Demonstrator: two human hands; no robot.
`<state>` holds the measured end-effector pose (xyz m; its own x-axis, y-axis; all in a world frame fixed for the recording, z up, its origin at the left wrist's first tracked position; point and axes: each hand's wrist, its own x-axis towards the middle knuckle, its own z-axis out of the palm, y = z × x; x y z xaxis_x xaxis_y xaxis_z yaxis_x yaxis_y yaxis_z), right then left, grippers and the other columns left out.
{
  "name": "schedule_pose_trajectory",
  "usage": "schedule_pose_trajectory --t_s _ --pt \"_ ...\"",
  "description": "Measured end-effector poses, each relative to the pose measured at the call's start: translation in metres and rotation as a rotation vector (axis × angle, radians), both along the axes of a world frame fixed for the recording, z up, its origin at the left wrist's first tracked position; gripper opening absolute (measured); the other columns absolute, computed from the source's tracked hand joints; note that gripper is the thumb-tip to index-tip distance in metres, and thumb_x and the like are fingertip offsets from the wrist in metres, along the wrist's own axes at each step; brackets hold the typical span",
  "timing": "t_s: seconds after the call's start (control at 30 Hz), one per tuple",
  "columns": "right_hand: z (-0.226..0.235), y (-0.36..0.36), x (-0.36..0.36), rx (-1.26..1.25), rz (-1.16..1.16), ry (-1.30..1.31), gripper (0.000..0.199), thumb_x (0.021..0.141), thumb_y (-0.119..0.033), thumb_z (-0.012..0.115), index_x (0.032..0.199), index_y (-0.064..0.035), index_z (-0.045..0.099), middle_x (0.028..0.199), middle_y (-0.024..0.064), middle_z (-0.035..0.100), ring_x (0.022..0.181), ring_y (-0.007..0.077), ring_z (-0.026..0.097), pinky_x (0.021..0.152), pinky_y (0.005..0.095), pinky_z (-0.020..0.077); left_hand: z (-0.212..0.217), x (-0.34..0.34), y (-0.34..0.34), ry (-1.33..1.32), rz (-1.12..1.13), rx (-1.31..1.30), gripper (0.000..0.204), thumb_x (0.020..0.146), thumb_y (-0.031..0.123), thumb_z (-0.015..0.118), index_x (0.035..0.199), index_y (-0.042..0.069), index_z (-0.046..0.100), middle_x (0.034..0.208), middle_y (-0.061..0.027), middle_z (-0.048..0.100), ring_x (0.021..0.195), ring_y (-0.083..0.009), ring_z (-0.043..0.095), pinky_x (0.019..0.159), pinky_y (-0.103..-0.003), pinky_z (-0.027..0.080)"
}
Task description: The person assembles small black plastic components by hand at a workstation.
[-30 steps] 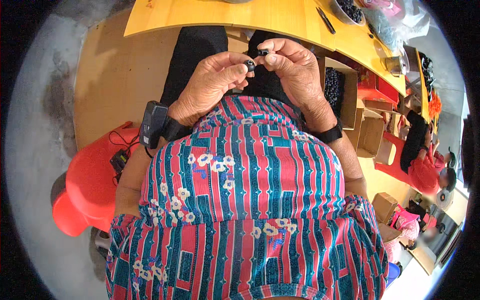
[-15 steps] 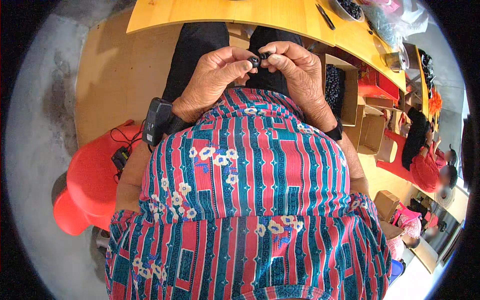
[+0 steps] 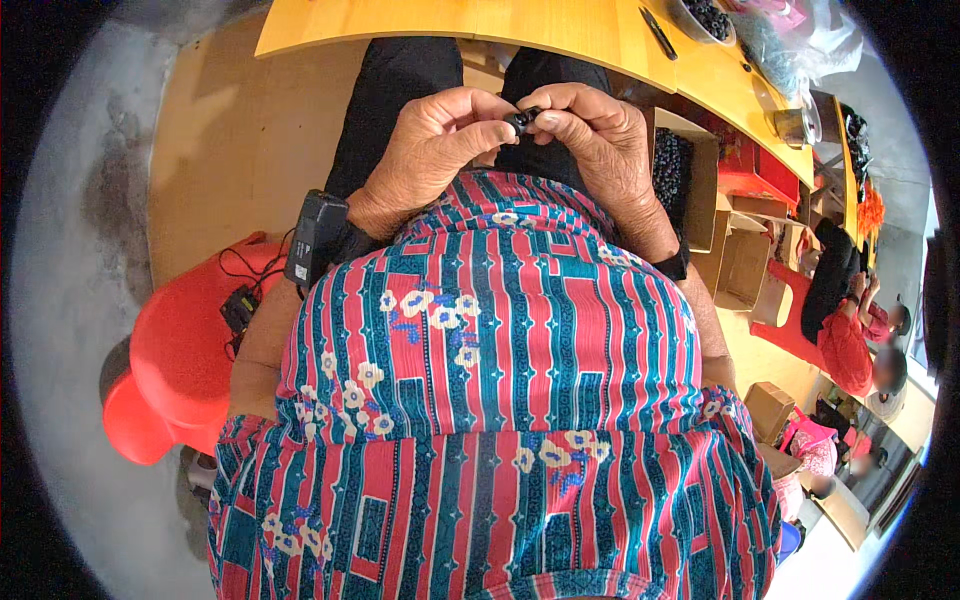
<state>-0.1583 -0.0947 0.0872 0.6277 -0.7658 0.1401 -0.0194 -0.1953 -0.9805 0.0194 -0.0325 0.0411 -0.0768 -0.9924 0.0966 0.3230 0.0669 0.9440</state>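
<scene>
Above my lap, my left hand [image 3: 450, 130] pinches a small round black part [image 3: 517, 123] between thumb and forefinger. Close against it, my right hand [image 3: 590, 125] grips a second small black piece [image 3: 531, 115] with thumb and fingertips. The two pieces meet between my hands and look to be touching. Their exact kind is too small to make out, and my fingertips hide parts of both.
A yellow table [image 3: 380, 22] lies ahead, with a black pen [image 3: 658, 33], a bowl of black parts [image 3: 706, 18] and a metal cup [image 3: 790, 126]. A cardboard box of black pieces [image 3: 672, 165] stands right. A red stool [image 3: 190, 350] is left; other people sit far right.
The two small black pieces, slightly apart before, have come together as my hands moved closer. My grip on each stays the same.
</scene>
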Motion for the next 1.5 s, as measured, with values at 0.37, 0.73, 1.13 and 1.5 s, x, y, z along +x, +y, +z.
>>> schedule_pose_trajectory --t_s 0.37,0.73,1.13,1.5 --pt "0.001 -0.001 -0.001 -0.079 -0.002 0.032 0.01 0.087 -0.004 0.057 0.092 0.0027 0.063 0.077 0.0054 0.064 0.073 0.0102 0.062 0.067 0.0236 0.0515 0.0 0.0 0.0 -0.049 0.017 0.009 0.017 0.083 0.011 0.066 0.096 0.001 0.063 0.077 0.0009 0.06 0.066 -0.0039 0.052 0.06 -0.018 0.045" --pt "0.009 -0.001 -0.002 -0.327 -0.02 0.197 0.01 0.083 -0.006 0.062 0.091 -0.0009 0.064 0.081 0.0047 0.065 0.075 0.011 0.061 0.069 0.0245 0.0506 -0.005 0.003 -0.002 -0.091 -0.049 0.008 0.015 0.087 0.01 0.061 0.097 -0.001 0.06 0.086 -0.0031 0.063 0.079 -0.0088 0.059 0.074 -0.022 0.048" --pt "0.015 -0.003 0.0 -0.643 -0.013 0.292 0.012 0.079 -0.008 0.064 0.09 -0.0046 0.064 0.078 0.0087 0.062 0.073 0.0218 0.062 0.064 0.0294 0.0488 -0.006 0.004 -0.002 -0.133 -0.043 0.009 0.016 0.087 0.008 0.06 0.099 -0.003 0.06 0.087 -0.0046 0.063 0.08 -0.0095 0.059 0.075 -0.023 0.048" --pt "0.017 -0.006 0.0 -0.796 0.02 0.373 0.013 0.076 -0.009 0.065 0.089 -0.008 0.063 0.076 0.0081 0.06 0.073 0.0254 0.062 0.064 0.0321 0.0499 -0.007 0.001 -0.003 -0.124 -0.003 0.0 0.017 0.085 0.011 0.063 0.097 -0.001 0.062 0.082 -0.002 0.062 0.073 -0.0067 0.055 0.067 -0.021 0.046"
